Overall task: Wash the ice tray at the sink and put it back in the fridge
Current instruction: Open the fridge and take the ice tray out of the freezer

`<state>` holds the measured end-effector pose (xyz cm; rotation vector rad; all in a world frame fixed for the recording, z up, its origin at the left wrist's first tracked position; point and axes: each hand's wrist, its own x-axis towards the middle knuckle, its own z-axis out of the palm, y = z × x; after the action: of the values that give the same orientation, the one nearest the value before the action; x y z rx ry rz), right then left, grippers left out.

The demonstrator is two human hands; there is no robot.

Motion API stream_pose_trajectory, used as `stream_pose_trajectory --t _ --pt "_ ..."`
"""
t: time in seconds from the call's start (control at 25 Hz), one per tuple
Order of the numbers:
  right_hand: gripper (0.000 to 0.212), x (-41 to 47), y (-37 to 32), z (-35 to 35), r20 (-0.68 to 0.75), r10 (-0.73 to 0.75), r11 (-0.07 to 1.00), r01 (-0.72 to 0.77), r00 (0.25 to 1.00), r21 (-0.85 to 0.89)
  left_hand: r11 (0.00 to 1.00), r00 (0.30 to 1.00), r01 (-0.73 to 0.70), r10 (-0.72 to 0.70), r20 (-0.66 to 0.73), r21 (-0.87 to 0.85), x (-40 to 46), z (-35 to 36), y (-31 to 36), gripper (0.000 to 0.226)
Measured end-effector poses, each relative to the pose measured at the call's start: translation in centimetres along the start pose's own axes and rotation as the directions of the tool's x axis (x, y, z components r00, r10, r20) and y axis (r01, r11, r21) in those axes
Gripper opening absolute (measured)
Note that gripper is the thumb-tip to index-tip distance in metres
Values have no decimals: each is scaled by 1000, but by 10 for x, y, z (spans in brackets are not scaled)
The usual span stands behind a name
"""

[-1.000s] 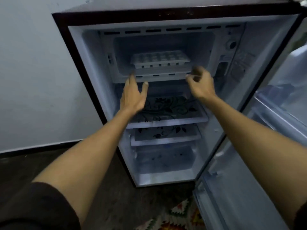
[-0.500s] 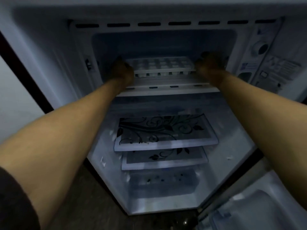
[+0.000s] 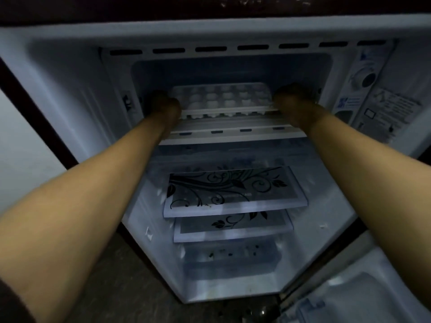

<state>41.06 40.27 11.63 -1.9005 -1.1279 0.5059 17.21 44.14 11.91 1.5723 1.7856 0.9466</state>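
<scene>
Grip on white, dimpled ice tray [image 3: 221, 97] — plastic.

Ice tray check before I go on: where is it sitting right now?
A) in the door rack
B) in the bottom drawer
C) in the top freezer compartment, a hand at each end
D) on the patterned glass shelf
C: the ice tray lies in the freezer compartment at the top, with the left hand at its left end and the right hand at its right end.
</scene>
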Motion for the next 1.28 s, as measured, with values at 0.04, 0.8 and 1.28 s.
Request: stream_pose_trajectory --t 0.04,0.8,1.28 --pt "23 -10 -2 -4 -37 36 997 -34 999 66 998 1000 -2 3 11 -67 -8 -3 -1 42" --pt "22 -472 58 -103 -167 592 692 -391 789 607 854 827 82 230 513 -514 -305 -108 -73 23" --pt "39 -760 100 -142 -469 845 517 -171 255 839 927 269 89 329 905 -364 -525 -50 -74 20"
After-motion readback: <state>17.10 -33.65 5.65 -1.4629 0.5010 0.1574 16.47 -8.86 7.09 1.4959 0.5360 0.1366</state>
